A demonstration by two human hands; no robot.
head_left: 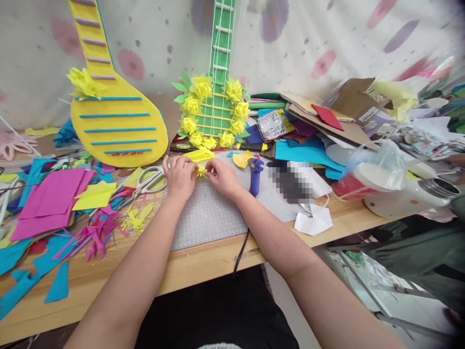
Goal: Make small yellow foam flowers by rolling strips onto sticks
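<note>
Over the grey cutting mat (207,220), my left hand (180,177) and my right hand (220,176) pinch a small yellow paper flower (201,170) between them. Both hands have their fingers closed on its edges. Just behind lies a folded yellow paper strip (199,155). To the right of my right hand stands a purple glue gun (256,177). A pair of scissors (150,179) with pale handles rests left of my left hand. Upright behind the mat is a green paper instrument (214,109) ringed with yellow paper flowers.
A yellow paper instrument (119,123) with blue strips leans at the back left. Magenta paper sheets (54,198) and blue scraps (58,281) cover the left side. Paper and cardboard pile up at the back right, near a lidded cup (363,182) and an uncapped bottle (407,196).
</note>
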